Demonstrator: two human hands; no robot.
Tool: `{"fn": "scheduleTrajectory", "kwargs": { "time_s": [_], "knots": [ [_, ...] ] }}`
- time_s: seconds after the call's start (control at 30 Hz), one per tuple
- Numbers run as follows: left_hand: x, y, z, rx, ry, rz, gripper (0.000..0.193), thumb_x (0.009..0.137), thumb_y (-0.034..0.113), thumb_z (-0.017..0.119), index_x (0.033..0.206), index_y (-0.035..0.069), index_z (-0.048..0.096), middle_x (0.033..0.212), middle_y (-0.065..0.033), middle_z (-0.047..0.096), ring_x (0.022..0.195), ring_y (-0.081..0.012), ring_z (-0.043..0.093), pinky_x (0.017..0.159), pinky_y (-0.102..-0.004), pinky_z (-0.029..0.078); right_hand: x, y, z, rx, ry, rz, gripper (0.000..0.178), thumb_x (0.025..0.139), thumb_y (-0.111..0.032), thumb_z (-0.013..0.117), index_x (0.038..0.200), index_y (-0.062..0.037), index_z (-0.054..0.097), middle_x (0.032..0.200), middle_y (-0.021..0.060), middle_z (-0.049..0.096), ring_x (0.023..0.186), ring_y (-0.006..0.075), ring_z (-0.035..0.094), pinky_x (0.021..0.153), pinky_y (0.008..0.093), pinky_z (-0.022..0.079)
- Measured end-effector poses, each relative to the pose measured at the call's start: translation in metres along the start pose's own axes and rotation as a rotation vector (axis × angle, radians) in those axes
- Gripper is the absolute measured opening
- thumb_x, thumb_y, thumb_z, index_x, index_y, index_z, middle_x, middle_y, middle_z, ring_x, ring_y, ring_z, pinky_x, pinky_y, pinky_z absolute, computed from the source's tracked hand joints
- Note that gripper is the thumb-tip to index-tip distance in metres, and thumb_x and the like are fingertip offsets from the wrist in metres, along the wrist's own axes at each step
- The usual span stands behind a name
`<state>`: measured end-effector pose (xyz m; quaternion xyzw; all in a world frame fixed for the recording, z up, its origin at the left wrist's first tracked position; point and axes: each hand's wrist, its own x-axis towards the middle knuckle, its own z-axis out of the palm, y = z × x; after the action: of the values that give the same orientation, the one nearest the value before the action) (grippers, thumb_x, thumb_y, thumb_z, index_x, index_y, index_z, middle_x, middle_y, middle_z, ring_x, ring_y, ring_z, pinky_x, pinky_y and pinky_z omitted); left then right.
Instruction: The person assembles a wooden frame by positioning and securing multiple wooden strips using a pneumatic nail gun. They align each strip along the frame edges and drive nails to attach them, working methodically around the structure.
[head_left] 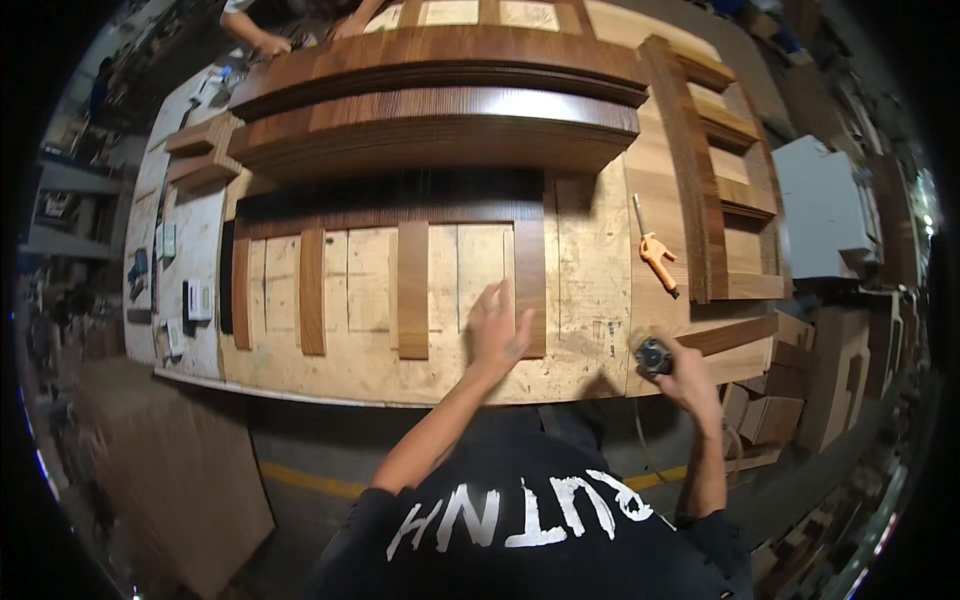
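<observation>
My left hand (498, 335), its fingers spread, is over the right-hand slat (531, 280) of a brown wooden comb-shaped frame (412, 270) that lies on the worktable (590, 300). Whether the fingers touch the slat I cannot tell. To the right, by the table's near edge, my right hand (692, 385) is closed on a small black palm sander (653, 356), slightly blurred. An orange air blow gun (655, 262) with a thin metal nozzle lies beyond it.
Long dark wooden pieces (430, 135) are stacked across the far side. A slatted wooden frame (715, 180) lies at the right. Small boxes (198, 299) sit at the left. Another person's hand (272, 44) shows at the far left. A hose (735, 445) hangs by my right forearm.
</observation>
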<state>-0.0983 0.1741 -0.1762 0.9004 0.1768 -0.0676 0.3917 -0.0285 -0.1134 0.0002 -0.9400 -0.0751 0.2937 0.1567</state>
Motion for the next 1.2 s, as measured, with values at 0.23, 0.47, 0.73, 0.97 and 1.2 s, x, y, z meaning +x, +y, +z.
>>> {"fn": "scheduleTrajectory", "kwargs": {
  "time_s": [0.23, 0.47, 0.73, 0.97, 1.2],
  "knots": [
    [0.083, 0.039, 0.081, 0.302, 0.151, -0.24, 0.098, 0.099, 0.052, 0.056, 0.157, -0.016, 0.015, 0.166, -0.0378, 0.007, 0.156, -0.0494, 0.003, 0.121, -0.0653, 0.006, 0.079, 0.031, 0.058, 0.251, -0.071, -0.111, 0.072, 0.078, -0.01, 0.075, 0.146, -0.0036, 0.053, 0.115, 0.0337, 0.068, 0.113, 0.0459, 0.066, 0.094, 0.0483, 0.053],
    [0.101, 0.025, 0.096, 0.377, 0.203, -0.203, 0.096, 0.1, 0.054, 0.05, 0.158, -0.014, 0.014, 0.168, -0.033, 0.007, 0.159, -0.0417, 0.0, 0.126, -0.0582, -0.001, 0.17, 0.006, 0.062, 0.11, 0.229, -0.185, 0.076, 0.097, -0.019, 0.067, 0.162, -0.0075, 0.03, 0.103, 0.0281, 0.055, 0.087, 0.0445, 0.059, 0.08, 0.0504, 0.05],
    [0.101, 0.024, 0.097, 0.389, 0.216, -0.19, 0.097, 0.099, 0.048, 0.056, 0.156, -0.019, 0.014, 0.166, -0.0358, 0.01, 0.158, -0.0434, 0.004, 0.127, -0.0559, 0.001, 0.233, 0.008, 0.103, -0.129, 0.507, -0.326, 0.075, 0.096, -0.015, 0.069, 0.162, -0.0197, 0.035, 0.11, 0.0244, 0.055, 0.092, 0.039, 0.057, 0.085, 0.0493, 0.047],
    [0.105, 0.019, 0.102, 0.431, 0.268, -0.141, 0.091, 0.1, 0.046, 0.055, 0.154, -0.017, 0.02, 0.164, -0.0349, 0.018, 0.155, -0.046, 0.018, 0.127, -0.059, 0.012, 0.226, -0.045, 0.108, 0.724, -0.117, -0.151, 0.064, 0.101, -0.012, 0.059, 0.158, -0.0013, 0.034, 0.07, 0.0078, 0.064, 0.057, 0.0162, 0.055, 0.056, 0.0296, 0.046],
    [0.101, 0.015, 0.098, 0.381, 0.225, -0.131, 0.09, 0.101, 0.043, 0.054, 0.157, -0.013, 0.014, 0.166, -0.0329, 0.015, 0.158, -0.0446, 0.01, 0.127, -0.0599, 0.008, 0.257, -0.075, 0.124, 1.269, -0.529, 0.062, 0.089, 0.104, -0.009, 0.058, 0.167, -0.0162, -0.004, 0.068, 0.0051, 0.064, 0.046, 0.0065, 0.046, 0.041, 0.0216, 0.034]
  ]
}}
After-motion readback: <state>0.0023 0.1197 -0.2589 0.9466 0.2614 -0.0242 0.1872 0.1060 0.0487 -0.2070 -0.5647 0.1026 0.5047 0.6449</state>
